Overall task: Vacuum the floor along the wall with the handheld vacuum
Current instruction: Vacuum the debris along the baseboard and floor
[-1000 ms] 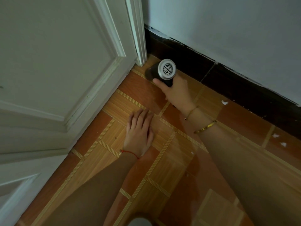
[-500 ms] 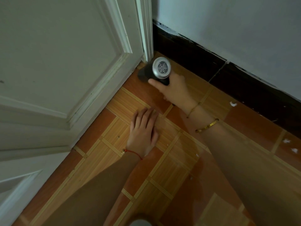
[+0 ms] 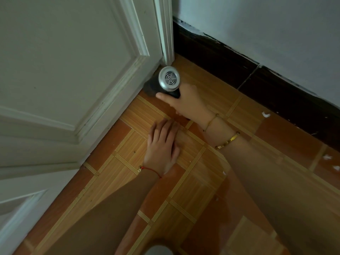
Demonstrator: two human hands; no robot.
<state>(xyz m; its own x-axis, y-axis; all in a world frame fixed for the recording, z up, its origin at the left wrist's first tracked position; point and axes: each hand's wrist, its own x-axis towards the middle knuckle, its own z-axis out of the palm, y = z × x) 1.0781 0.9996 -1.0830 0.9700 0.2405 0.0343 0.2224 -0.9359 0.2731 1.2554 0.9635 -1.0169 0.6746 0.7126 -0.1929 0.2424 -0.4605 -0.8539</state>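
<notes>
My right hand (image 3: 187, 102) grips a small black handheld vacuum (image 3: 168, 81) whose round silver vented end faces up at me. Its nozzle points down-left into the corner where the white door (image 3: 73, 70) meets the floor, just below the door frame (image 3: 165, 34). My left hand (image 3: 162, 146) lies flat on the orange tiled floor (image 3: 119, 181), fingers together, palm down, a little below and nearer than the vacuum. The nozzle tip is dark and hidden against the door's bottom edge.
A dark skirting board (image 3: 239, 65) runs along the pale wall (image 3: 266, 24) to the right. White scraps lie on the tiles near it (image 3: 265, 114), with more scraps (image 3: 326, 157) further right and a small fleck (image 3: 224, 172) by my right forearm.
My right hand has pushed the vacuum left along the skirting toward the door corner. The left hand has stayed flat on the floor while the view shifted.
</notes>
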